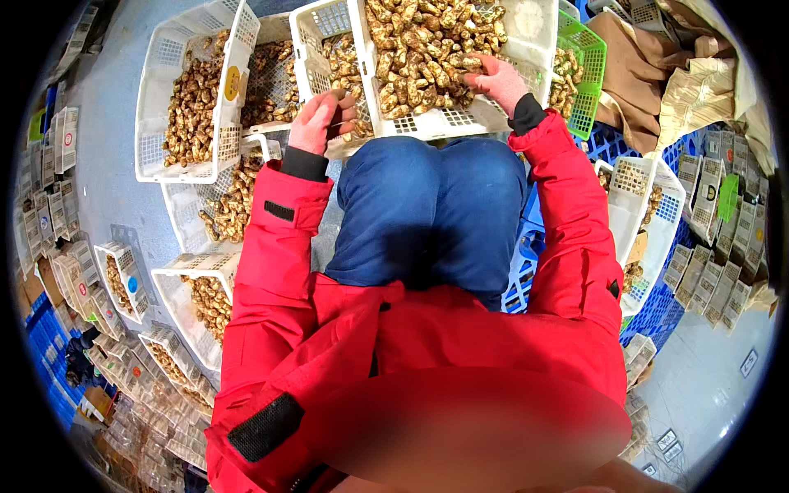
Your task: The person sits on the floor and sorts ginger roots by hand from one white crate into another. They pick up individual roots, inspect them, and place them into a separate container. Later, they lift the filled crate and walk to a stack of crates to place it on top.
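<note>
My right hand reaches into a white plastic crate heaped with stubby brown-and-cream pieces that look like mushrooms. Its fingertips touch the heap's right side; whether they grip a piece is unclear. My left hand hovers with curled fingers above a neighbouring white crate, which also contains mushrooms. The inside of that palm is hidden. Both crates are in front of my knees.
More mushroom-filled white crates stand at my left. At the right are a green crate, brown cloth, and white crates over blue plastic pallets. Crate stacks line the grey floor farther out.
</note>
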